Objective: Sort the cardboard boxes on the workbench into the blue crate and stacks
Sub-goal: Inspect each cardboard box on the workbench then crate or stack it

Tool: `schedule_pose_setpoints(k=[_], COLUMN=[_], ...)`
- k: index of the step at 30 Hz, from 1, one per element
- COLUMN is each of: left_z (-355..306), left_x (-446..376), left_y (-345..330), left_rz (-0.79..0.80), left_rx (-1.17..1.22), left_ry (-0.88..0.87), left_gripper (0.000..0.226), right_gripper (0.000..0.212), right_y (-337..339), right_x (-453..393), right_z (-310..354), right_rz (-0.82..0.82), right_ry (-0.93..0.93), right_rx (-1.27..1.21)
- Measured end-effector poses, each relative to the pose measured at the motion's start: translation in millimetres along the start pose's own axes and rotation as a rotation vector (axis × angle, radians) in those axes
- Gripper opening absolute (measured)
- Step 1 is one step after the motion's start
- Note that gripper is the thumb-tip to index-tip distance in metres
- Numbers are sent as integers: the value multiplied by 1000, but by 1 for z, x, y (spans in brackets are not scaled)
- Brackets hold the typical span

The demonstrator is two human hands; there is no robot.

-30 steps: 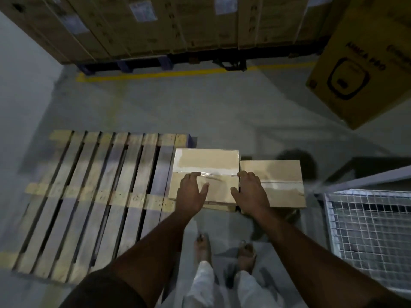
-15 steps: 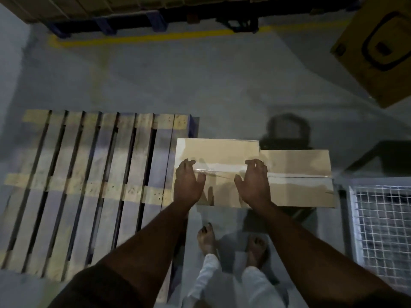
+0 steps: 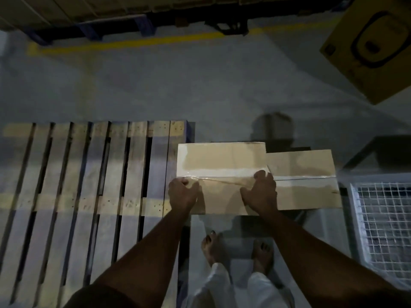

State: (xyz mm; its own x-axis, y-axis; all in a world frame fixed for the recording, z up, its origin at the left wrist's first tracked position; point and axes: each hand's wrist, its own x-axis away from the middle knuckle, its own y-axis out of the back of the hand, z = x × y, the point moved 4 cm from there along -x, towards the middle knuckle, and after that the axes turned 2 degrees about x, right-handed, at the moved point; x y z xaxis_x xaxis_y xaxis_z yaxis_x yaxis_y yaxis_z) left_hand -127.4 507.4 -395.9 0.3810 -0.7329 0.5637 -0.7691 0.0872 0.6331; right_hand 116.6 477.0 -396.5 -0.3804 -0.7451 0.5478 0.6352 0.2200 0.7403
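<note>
**Box under both hands, long axis 9–3 o'clock**

Cardboard box (image 3: 222,172) lies flat, taped seam running 9 to 3 o'clock, parallel to its long edges. Left hand (image 3: 182,194) rests on the box's 9 o'clock end, fingers curled over the seam, thumb spread toward 3 o'clock. Right hand (image 3: 261,192) rests on the 3 o'clock end, fingers bent at the seam, thumb spread toward 9 o'clock. Neither hand is closed around anything; both press on the top face.

Second box (image 3: 304,181) touches the first at its 3 o'clock side, same axis, set slightly toward 6 o'clock. Wooden pallet (image 3: 89,185) sits just beside the first box's 9 o'clock edge, slats running 12 to 6 o'clock, top bare. Wire mesh cage (image 3: 384,232) stands near, at 4 o'clock. Open grey floor (image 3: 178,90) extends toward 12 o'clock. Bare feet (image 3: 213,247) stand at 6 o'clock of the boxes.
</note>
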Motion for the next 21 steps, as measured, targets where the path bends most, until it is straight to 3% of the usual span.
schedule_pose_setpoints(k=[5,10,12,21], left_z=[-40,-101,-128,-231], left_x=[23,61,83,218], left_y=[26,58,71,141], left_rz=[-87,-182,-231,-369], left_rx=[94,222,193,304], left_ry=[-75,-162,-229,-503], left_gripper=[41,82,88,64], right_gripper=[59,56,54,54], right_y=[46,119,151,289], right_x=[13,39,56,169], right_z=[24,49,54,54], right_rz=[-166,-338,-395,-744], right_ry=[57,136,157,261], right_rx=[-83,-155,-196,-347])
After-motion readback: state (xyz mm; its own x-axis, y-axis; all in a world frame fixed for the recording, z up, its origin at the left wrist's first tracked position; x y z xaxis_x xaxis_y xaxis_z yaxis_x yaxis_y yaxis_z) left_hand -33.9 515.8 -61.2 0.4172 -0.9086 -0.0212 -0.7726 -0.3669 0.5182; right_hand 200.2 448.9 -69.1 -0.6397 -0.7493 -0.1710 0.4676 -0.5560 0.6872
